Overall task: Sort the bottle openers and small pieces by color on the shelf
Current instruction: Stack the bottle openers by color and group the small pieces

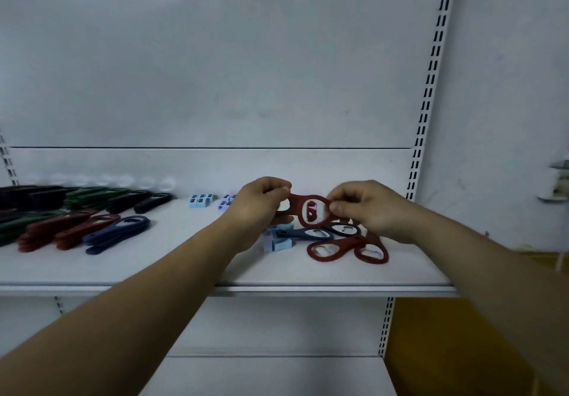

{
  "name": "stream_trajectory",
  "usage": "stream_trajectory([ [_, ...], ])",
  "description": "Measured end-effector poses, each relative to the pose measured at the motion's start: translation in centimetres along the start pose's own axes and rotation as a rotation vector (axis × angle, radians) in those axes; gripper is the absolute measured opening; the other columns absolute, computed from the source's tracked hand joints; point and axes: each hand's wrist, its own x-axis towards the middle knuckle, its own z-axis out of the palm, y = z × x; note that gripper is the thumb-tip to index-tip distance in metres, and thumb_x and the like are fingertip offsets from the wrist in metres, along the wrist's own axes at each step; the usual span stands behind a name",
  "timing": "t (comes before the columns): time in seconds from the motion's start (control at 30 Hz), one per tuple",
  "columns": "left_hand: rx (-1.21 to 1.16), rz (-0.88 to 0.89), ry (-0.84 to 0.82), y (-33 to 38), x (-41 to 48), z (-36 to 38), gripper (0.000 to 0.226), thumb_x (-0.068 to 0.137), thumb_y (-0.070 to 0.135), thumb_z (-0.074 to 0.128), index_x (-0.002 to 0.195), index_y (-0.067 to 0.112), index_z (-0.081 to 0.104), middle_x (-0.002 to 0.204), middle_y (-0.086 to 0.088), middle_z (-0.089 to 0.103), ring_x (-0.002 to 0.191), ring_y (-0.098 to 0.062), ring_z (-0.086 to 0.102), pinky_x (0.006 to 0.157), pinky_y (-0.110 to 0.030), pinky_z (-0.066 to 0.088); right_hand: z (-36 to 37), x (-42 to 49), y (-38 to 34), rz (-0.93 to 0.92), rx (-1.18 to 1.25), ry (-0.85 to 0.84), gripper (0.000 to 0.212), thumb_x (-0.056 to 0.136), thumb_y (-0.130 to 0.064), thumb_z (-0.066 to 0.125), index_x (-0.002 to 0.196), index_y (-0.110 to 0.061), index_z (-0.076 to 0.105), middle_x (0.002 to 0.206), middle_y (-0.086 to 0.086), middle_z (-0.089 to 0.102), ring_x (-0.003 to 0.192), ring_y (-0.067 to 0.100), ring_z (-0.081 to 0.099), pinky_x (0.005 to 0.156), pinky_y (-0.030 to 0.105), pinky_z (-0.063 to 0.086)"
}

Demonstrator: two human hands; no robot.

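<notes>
Holding red opener (311,211) above shelf (197,272): left hand (261,204) grips handle end, right hand (366,207) pinches ring end. Loose openers (345,246), seemingly blue pieces (277,241) lie beneath. Sorted rows (77,217) left.

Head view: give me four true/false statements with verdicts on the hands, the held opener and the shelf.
The left hand and right hand both grip one red plastic bottle opener. True.
The sorted opener piles lie at the right end of the white metal shelf. False: they lie at its left end.
Two loose red openers lie on the shelf near the right hand. True.
The light blue small pieces sit in the left hand. False: they lie on the shelf near the back.
</notes>
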Motion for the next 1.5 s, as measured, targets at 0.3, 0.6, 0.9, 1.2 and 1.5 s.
stream_trajectory([
  [0.3,0.038,0.11,-0.017,0.0,0.1,0.4,0.032,0.096,0.005,0.05,0.117,0.029,0.053,0.111,-0.009,0.058,0.076,-0.017,0.07,0.063,-0.022,0.056,3.5,2.8,-1.3,-0.066,-0.258,0.304,0.021,0.095,-0.03,0.056,0.114,-0.025,0.065,0.105,-0.006,0.058,0.098,0.011,0.056,0.086,0.025,0.045],
  [0.6,-0.123,-0.031,0.087,0.7,0.2,-0.6,0.028,0.098,-0.002,0.037,0.096,0.014,0.06,0.092,-0.006,0.057,0.056,-0.018,0.067,0.069,-0.031,0.06,-0.9,-0.2,1.0,0.148,-0.503,-0.291,0.023,0.086,-0.032,0.069,0.109,-0.033,0.066,0.101,-0.018,0.058,0.097,0.008,0.058,0.082,0.019,0.048],
  [0.9,-0.075,-0.031,0.039,0.7,-0.1,0.1,0.032,0.098,-0.003,0.036,0.089,0.014,0.062,0.097,-0.009,0.059,0.06,-0.019,0.066,0.067,-0.03,0.059,-1.2,0.1,0.6,0.096,-0.001,-0.002,0.006,0.091,-0.016,0.064,0.089,-0.02,0.068,0.08,-0.008,0.067,0.075,0.006,0.06,0.065,0.015,0.043],
  [1.2,0.008,0.043,-0.05,0.1,-0.6,0.7,0.034,0.097,0.001,0.043,0.111,0.029,0.058,0.104,-0.008,0.054,0.074,-0.024,0.066,0.066,-0.029,0.06,-0.3,1.3,0.1,0.048,-0.299,0.145,0.006,0.091,-0.026,0.062,0.097,-0.026,0.06,0.092,-0.012,0.06,0.088,0.01,0.057,0.069,0.017,0.04],
  [1.5,-0.042,-0.004,0.038,0.2,-0.1,0.7,0.014,0.098,0.01,0.049,0.091,0.018,0.059,0.093,-0.007,0.059,0.059,-0.016,0.064,0.068,-0.026,0.059,-4.8,-1.8,3.1,0.263,-0.534,-0.3,0.014,0.083,-0.028,0.072,0.094,-0.033,0.064,0.097,-0.011,0.061,0.09,0.007,0.057,0.08,0.022,0.047],
])
